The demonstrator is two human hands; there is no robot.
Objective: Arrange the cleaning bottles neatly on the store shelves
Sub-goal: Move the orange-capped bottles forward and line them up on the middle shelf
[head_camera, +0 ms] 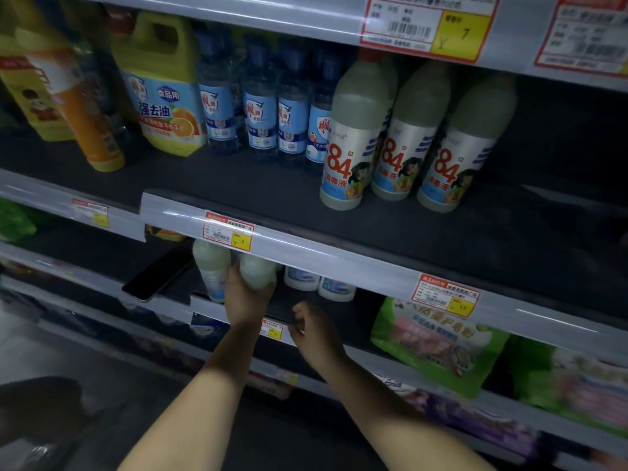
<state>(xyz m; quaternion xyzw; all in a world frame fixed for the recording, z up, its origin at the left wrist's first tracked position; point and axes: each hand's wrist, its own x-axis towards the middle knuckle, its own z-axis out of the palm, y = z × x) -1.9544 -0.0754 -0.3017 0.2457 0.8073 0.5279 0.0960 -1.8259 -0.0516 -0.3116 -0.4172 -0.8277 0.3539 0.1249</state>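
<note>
Left hand [247,295] grips pale bottle [257,271], long axis tilted.

Three pale white plastic bottles [353,144] on the dark middle shelf each carry a large red "84" above "消毒液". The yellow handled jug [163,86] reads "强去油" and "食品用". Yellow price squares show "7" on the top rail tag [430,23] and "3" on the middle rail tag [228,234]; finer print is unreadable.

head cam | looks forward and down, tilted | close to store shelves [306,246] | single view
</note>
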